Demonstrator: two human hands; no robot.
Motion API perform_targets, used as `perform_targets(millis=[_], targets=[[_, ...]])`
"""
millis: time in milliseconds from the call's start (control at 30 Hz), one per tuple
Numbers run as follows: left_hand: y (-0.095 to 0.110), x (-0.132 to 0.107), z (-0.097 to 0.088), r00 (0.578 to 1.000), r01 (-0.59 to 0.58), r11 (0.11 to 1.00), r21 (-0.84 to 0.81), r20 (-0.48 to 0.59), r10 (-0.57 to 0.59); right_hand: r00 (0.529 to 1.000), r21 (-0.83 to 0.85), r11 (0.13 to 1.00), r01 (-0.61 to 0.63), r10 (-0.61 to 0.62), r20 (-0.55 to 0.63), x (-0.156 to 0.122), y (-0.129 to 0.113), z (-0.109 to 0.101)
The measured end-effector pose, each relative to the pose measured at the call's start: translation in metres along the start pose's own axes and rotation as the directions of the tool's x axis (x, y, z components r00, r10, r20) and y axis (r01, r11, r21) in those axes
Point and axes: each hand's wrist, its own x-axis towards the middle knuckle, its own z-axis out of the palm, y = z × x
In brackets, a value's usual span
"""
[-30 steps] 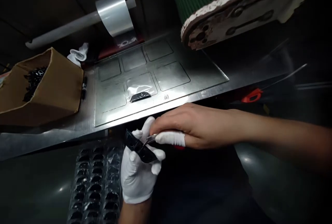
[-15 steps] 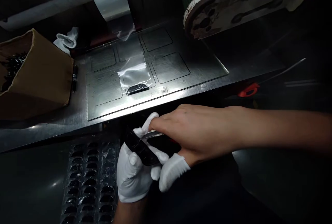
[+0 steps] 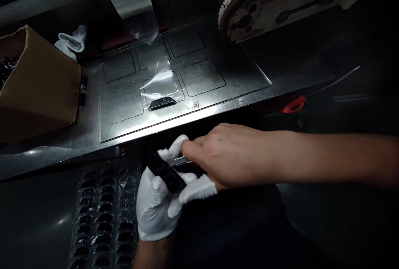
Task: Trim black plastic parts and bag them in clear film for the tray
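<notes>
My left hand (image 3: 157, 208), in a white glove, is closed round a black plastic part (image 3: 166, 173) with a ridged, hollow-looking side towards me. My right hand (image 3: 215, 154) wears white covers on its thumb and at least one finger. It grips a slim knife (image 3: 181, 161), whose silvery blade meets the part near its middle; the handle is hidden in my fist. The covered right thumb rests against the part's lower end. On the metal bench a similar black part (image 3: 162, 103) lies at the end of a clear film strip (image 3: 158, 75).
A cardboard box (image 3: 40, 90) holding small black pieces stands at left, a white glove (image 3: 73, 40) behind it. Packed black parts fill a clear tray (image 3: 104, 219) below left. A machine arm (image 3: 264, 11) overhangs the bench (image 3: 124, 129). A red handle (image 3: 293, 105) sits below its edge.
My right thumb has moved in from below to touch the lower end of the black part. The blade stays on the part. The whole view has shifted slightly.
</notes>
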Motion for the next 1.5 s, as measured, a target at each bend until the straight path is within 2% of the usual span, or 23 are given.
perform_targets(millis=[233, 400, 567, 733, 867, 967, 1033, 1133, 1200, 1233, 1333, 1500], targets=[[0.001, 0.0, -0.001, 1.0, -0.008, 1.0, -0.002, -0.028, 0.008, 1.0, -0.017, 1.0, -0.02, 0.02, 0.002, 0.001, -0.002, 0.001], [0.002, -0.001, -0.002, 0.999, 0.038, 0.999, -0.005, 0.021, -0.038, 0.999, 0.021, 0.999, -0.049, 0.049, -0.004, 0.001, 0.0, 0.0], [0.004, 0.0, 0.002, 0.998, 0.057, 0.998, 0.037, 0.024, -0.058, 0.999, -0.047, 0.998, -0.038, 0.038, -0.013, -0.001, 0.001, 0.004], [0.003, 0.002, 0.007, 0.999, 0.02, 0.999, 0.048, 0.029, -0.021, 0.999, -0.08, 0.996, -0.049, 0.049, -0.011, -0.004, 0.0, 0.007], [0.001, 0.001, 0.007, 0.999, 0.017, 0.999, 0.047, -0.031, -0.016, 0.998, -0.082, 0.995, -0.063, 0.062, -0.008, -0.005, -0.001, 0.009], [-0.001, 0.0, 0.005, 0.996, -0.032, 0.998, 0.05, -0.084, 0.036, 0.999, -0.08, 0.995, -0.054, 0.054, -0.002, -0.006, -0.002, 0.01], [-0.002, -0.001, 0.003, 0.997, -0.03, 0.999, 0.042, -0.065, 0.033, 0.998, -0.027, 0.999, -0.035, 0.036, 0.045, -0.008, -0.001, 0.006], [-0.006, 0.0, 0.003, 1.0, 0.0, 1.0, 0.009, 0.0, 0.0, 0.997, 0.186, 0.982, 0.02, -0.034, 0.073, -0.017, 0.007, -0.005], [-0.008, 0.001, 0.004, 1.0, -0.023, 1.0, 0.013, 0.006, 0.023, 0.997, 0.286, 0.955, 0.074, -0.063, -0.047, -0.025, 0.015, -0.014], [-0.008, 0.002, 0.004, 0.999, -0.044, 0.999, 0.021, -0.004, 0.044, 0.99, 0.283, 0.954, 0.095, -0.06, -0.13, -0.028, 0.019, -0.019], [-0.009, 0.004, 0.008, 0.998, -0.059, 0.998, 0.037, -0.029, 0.06, 0.959, 0.126, 0.985, 0.119, -0.08, -0.273, -0.033, 0.028, -0.028], [-0.009, 0.003, 0.013, 0.998, -0.015, 0.996, 0.086, -0.059, 0.02, 0.967, -0.124, 0.988, 0.089, -0.115, -0.226, -0.025, 0.025, -0.03]])
